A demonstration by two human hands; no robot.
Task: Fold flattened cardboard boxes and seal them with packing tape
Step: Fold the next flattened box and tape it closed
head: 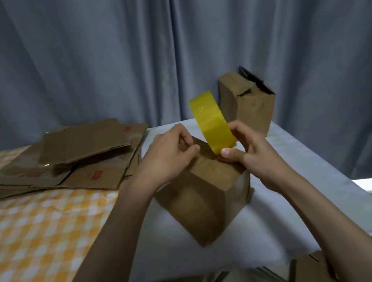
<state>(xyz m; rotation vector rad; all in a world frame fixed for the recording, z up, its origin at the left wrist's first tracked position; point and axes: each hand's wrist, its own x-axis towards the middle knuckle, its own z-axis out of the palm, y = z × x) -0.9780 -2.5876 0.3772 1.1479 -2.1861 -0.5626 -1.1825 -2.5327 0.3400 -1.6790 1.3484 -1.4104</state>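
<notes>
Two boxes [203, 196], contents likely hidden.

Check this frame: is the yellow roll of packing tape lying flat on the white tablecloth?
No, the yellow roll of packing tape is held upright by the right hand over the folded brown cardboard box.

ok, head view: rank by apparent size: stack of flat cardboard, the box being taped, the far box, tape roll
1. stack of flat cardboard
2. box being taped, though it is nearer the camera
3. far box, farther away, so its true size against the near box is unsure
4. tape roll
</notes>
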